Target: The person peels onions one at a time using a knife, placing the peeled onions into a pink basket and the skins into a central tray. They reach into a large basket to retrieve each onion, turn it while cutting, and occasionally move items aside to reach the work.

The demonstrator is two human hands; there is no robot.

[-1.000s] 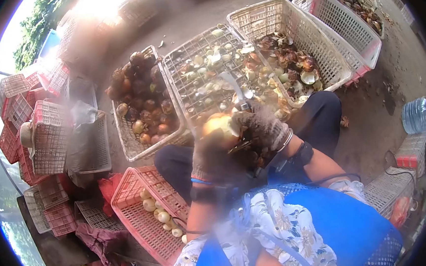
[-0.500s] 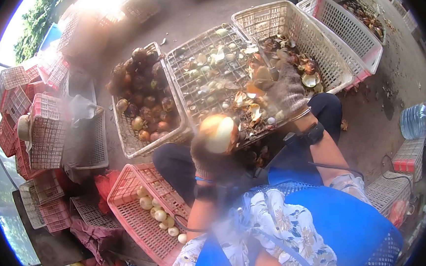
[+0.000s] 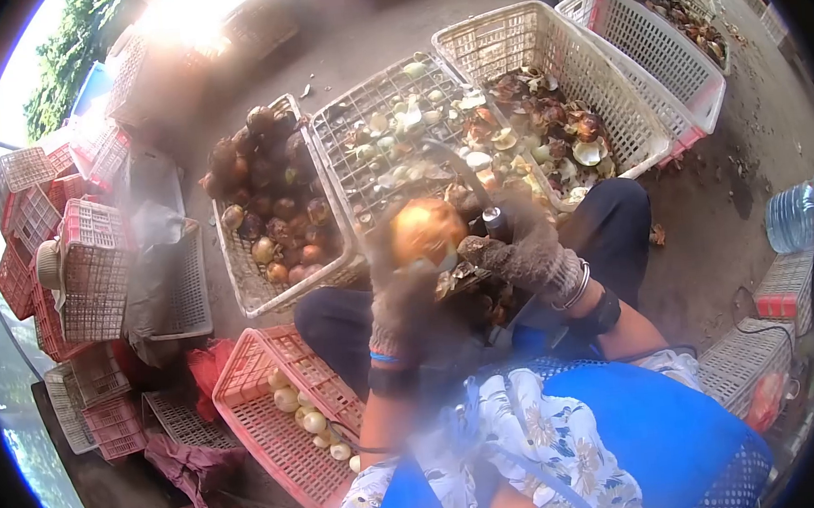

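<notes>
My left hand (image 3: 403, 301), in a dirty knitted glove, is closed round a large onion (image 3: 427, 231) with brown-orange skin facing up. Close by on the right, my gloved right hand (image 3: 532, 259) grips a small curved knife (image 3: 490, 214); its thin blade points up and to the left. The right fingertips come close to the onion, though blur hides whether they touch it. Both hands are above a wire-grid crate top (image 3: 341, 126) strewn with onion trimmings and skins. Peeled pale onions (image 3: 302, 410) lie in the pink crate (image 3: 279, 452) at lower left.
Unpeeled onions (image 3: 283, 209) fill a white crate (image 3: 253, 300) on the left. Another white crate (image 3: 640, 139) at right holds peelings (image 3: 587, 126). Stacked crates (image 3: 92, 276) stand at far left. A water bottle (image 3: 794, 217) is on the right.
My right hand has moved left and down from the peelings crate to beside the onion. The onion now shows brown skin instead of a pale peeled patch, and has risen slightly.
</notes>
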